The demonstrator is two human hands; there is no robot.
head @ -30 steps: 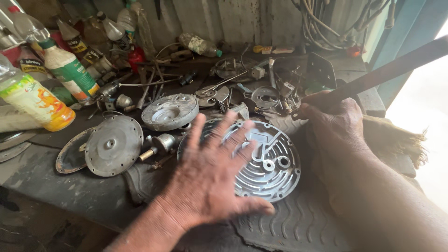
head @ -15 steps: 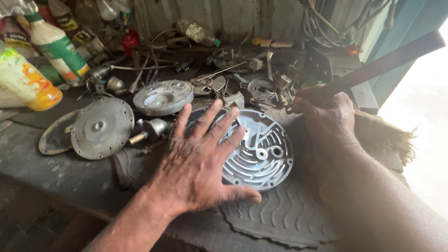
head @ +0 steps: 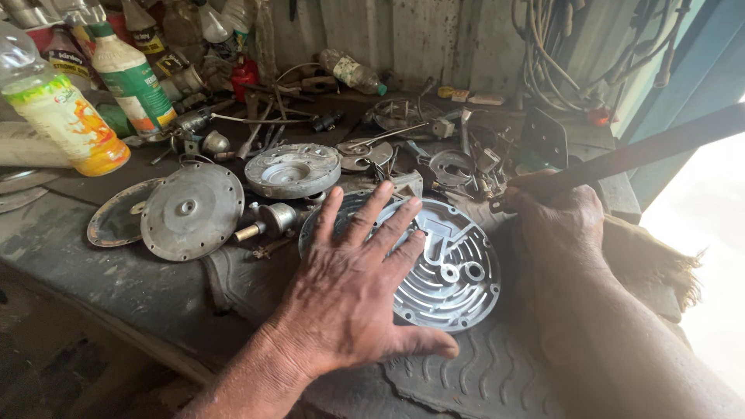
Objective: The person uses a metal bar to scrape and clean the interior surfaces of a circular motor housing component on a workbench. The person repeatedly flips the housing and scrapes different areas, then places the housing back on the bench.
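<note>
Round finned alum. cover point(head: 454, 275) lies flat on rubber mat point(head: 481, 372), pinned under spread, open left hand point(head: 353, 291). Right hand point(head: 559, 221), just beside rim, is fisted on long bar point(head: 644, 151) angled up-right.

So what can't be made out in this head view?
- Left part of the round ribbed metal cover: hidden under the spread left hand.
- Far end of the long dark bar gripped by the right hand: cut off by the right edge.
- Small parts at the back of the bench: too cluttered to tell apart.
</note>
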